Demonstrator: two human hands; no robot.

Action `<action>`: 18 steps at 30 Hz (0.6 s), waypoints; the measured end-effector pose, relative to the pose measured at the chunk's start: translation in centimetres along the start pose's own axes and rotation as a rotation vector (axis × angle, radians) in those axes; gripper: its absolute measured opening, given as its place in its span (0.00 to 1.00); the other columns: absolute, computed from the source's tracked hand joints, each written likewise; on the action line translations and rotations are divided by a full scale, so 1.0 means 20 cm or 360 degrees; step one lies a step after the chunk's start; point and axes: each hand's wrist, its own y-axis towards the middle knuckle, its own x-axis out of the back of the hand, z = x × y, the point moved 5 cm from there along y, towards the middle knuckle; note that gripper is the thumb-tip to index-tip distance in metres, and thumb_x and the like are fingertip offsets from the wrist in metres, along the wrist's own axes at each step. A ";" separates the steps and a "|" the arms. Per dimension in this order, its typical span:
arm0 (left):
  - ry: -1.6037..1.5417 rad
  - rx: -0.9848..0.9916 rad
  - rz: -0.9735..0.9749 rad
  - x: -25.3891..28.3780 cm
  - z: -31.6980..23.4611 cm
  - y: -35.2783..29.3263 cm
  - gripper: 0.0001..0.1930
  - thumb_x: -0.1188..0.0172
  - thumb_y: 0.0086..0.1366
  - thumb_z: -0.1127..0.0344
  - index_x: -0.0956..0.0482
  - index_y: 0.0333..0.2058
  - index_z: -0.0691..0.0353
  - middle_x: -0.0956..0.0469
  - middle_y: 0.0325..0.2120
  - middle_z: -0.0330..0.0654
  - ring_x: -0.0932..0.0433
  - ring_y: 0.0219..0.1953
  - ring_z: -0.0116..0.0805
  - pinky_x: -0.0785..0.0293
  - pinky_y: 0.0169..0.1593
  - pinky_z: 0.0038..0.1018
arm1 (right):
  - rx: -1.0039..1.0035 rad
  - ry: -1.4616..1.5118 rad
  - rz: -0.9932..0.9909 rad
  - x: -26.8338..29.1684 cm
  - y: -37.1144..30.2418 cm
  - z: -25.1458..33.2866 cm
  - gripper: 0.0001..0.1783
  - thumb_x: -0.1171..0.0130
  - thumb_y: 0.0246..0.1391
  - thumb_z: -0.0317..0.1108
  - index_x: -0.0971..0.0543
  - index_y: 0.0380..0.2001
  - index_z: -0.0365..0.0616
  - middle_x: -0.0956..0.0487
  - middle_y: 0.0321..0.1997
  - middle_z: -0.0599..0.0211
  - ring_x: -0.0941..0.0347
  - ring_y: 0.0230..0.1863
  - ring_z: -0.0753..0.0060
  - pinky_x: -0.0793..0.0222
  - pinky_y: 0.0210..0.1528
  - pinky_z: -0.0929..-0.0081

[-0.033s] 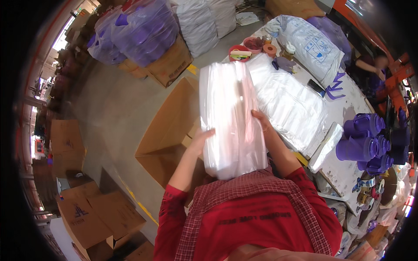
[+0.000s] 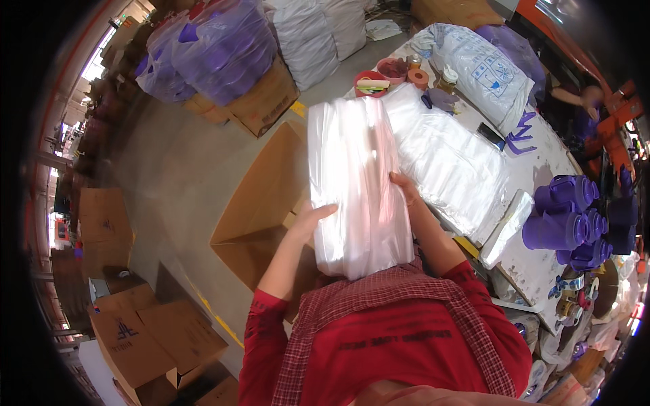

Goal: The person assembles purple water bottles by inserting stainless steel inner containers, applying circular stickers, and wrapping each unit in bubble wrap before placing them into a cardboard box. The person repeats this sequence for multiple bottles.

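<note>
A thick stack of clear plastic bags (image 2: pixel 355 189) is held up in front of my chest, its glossy sheets catching the light. My left hand (image 2: pixel 317 220) grips its left edge, with the thumb over the top face. At the right edge, my right hand (image 2: pixel 406 189) clasps it the same way; most fingers of both hands are hidden behind or beneath the stack. Below and left of it stands an open cardboard box (image 2: pixel 254 203), partly covered by my left forearm. More flat plastic bags (image 2: pixel 453 169) lie on the white table (image 2: pixel 545 159) to my right.
Purple containers (image 2: pixel 558 230) stand at the table's right. A filled white sack (image 2: pixel 484 74), a red basket (image 2: pixel 372 82) and a dark phone-like object (image 2: pixel 491 135) are farther up it. Cartons (image 2: pixel 128 338) sit at lower left; bagged purple items (image 2: pixel 227 51) rest at far left. Another person (image 2: pixel 575 98) is at far right.
The bag stack has shifted very slightly left in my hands' hold. Both hands keep their grip, and the person at far right has moved an arm a little.
</note>
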 end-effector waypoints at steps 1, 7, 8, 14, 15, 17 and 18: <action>-0.0001 0.0046 -0.0130 0.00 -0.03 -0.02 0.23 0.40 0.60 0.71 0.31 0.53 0.74 0.23 0.43 0.48 0.22 0.43 0.35 0.26 0.47 0.30 | -0.0051 0.0126 0.0039 0.06 0.03 -0.03 0.34 0.34 0.45 0.31 0.33 0.57 0.34 0.21 0.47 0.49 0.19 0.40 0.54 0.17 0.40 0.62; 0.0087 -0.0213 -0.0230 -0.15 -0.36 -0.06 0.17 0.38 0.57 0.77 0.26 0.46 0.74 0.21 0.39 0.45 0.21 0.38 0.31 0.24 0.43 0.27 | 0.0266 -0.0371 -0.0151 0.32 0.32 -0.10 0.34 0.42 0.56 0.48 0.34 0.58 0.35 0.24 0.52 0.52 0.24 0.50 0.53 0.26 0.52 0.54; 0.0099 -0.0283 -0.0217 -0.17 -0.42 -0.07 0.16 0.39 0.57 0.78 0.25 0.46 0.72 0.20 0.38 0.44 0.21 0.37 0.31 0.24 0.43 0.27 | 0.0261 -0.0334 -0.0197 0.33 0.35 -0.13 0.35 0.42 0.56 0.49 0.34 0.58 0.35 0.24 0.52 0.52 0.24 0.50 0.53 0.27 0.53 0.53; 0.0185 -0.0433 -0.0322 -0.10 -0.82 -0.20 0.27 0.39 0.52 0.75 0.32 0.53 0.75 0.23 0.43 0.49 0.21 0.40 0.37 0.24 0.45 0.29 | 0.0263 0.0268 0.0014 0.29 0.20 -0.15 0.37 0.44 0.55 0.55 0.34 0.58 0.37 0.24 0.52 0.53 0.25 0.50 0.53 0.30 0.55 0.49; 0.0092 -0.0545 -0.0338 -0.08 -0.88 -0.25 0.27 0.40 0.52 0.76 0.32 0.53 0.75 0.23 0.43 0.49 0.21 0.40 0.37 0.25 0.45 0.30 | 0.0291 0.0350 0.0058 0.29 0.14 -0.12 0.37 0.44 0.55 0.56 0.34 0.58 0.37 0.24 0.52 0.53 0.25 0.50 0.53 0.31 0.56 0.49; 0.0107 -0.0679 -0.0361 -0.05 -0.95 -0.32 0.29 0.45 0.54 0.73 0.35 0.57 0.74 0.27 0.49 0.51 0.25 0.48 0.39 0.29 0.52 0.31 | 0.0367 0.0531 0.0131 0.32 0.01 -0.06 0.38 0.45 0.55 0.58 0.33 0.59 0.37 0.24 0.53 0.54 0.25 0.50 0.53 0.32 0.56 0.48; 0.0170 -0.0658 -0.0567 -0.02 -0.96 -0.36 0.29 0.46 0.55 0.72 0.36 0.57 0.73 0.29 0.51 0.51 0.28 0.51 0.40 0.33 0.55 0.32 | 0.0406 0.0609 0.0162 0.34 -0.02 -0.05 0.39 0.45 0.55 0.58 0.33 0.59 0.38 0.24 0.53 0.54 0.25 0.50 0.52 0.32 0.57 0.47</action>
